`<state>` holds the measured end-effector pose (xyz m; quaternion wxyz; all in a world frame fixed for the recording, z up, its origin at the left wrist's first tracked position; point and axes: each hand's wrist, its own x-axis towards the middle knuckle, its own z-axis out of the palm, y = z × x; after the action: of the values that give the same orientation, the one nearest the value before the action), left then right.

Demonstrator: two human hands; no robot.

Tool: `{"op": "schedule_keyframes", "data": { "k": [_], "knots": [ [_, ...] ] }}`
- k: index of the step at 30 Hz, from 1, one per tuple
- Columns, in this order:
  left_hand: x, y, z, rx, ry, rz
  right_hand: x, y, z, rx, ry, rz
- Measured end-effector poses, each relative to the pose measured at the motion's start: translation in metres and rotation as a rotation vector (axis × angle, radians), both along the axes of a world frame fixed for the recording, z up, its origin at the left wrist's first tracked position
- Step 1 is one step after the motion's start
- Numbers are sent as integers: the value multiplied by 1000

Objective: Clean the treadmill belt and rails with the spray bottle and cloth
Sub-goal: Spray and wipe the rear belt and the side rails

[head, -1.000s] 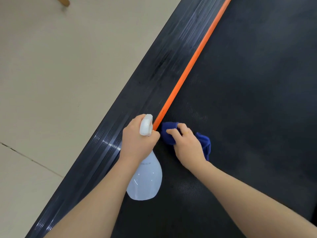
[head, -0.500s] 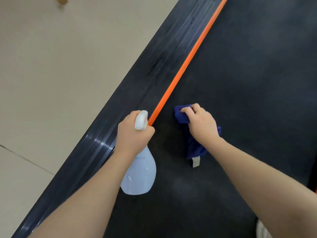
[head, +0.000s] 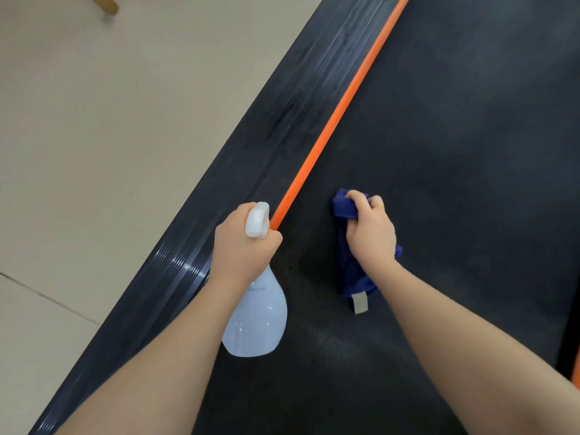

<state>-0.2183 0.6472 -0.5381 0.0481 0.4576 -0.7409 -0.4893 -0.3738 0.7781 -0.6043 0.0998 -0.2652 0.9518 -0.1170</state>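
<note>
- The orange strip (head: 337,120) serves as landmark: it runs diagonally from the near left to the far right, with the treadmill belt (head: 455,152) on its right and the ribbed black rail (head: 282,120) on its left.
- The right hand (head: 370,230) clutches the bunched blue cloth (head: 351,271) on the belt, right of the strip and apart from it.
- The left hand (head: 244,246) grips the neck of the white spray bottle (head: 257,321) at the strip's near end, nozzle pointing along it.
- The rail lies across the strip from the cloth, so the left hand is nearer to it; wiping the rail would likely mean carrying the cloth leftward over the strip.
</note>
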Motion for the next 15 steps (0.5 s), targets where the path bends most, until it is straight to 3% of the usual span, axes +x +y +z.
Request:
{"op": "schedule_keyframes", "data": {
  "k": [2, 6, 9, 10, 14, 15],
  "knots": [
    [0, 0, 1, 11, 4, 3, 25, -12, 3, -21, -14, -79],
    [1, 0, 6, 24, 3, -1, 112, -6, 6, -66, -142, 442],
    [6, -1, 4, 29, 34, -16, 99, 0, 5, -53, -78, 655],
    [10, -1, 1, 45, 35, -19, 86, -2, 7, -30, -55, 629],
    [29, 0, -6, 150, 71, 32, 60, 1, 8, 74, -65, 59],
    [31, 1, -7, 158, 72, 44, 71, 2, 13, 104, -70, 27]
  ]
}}
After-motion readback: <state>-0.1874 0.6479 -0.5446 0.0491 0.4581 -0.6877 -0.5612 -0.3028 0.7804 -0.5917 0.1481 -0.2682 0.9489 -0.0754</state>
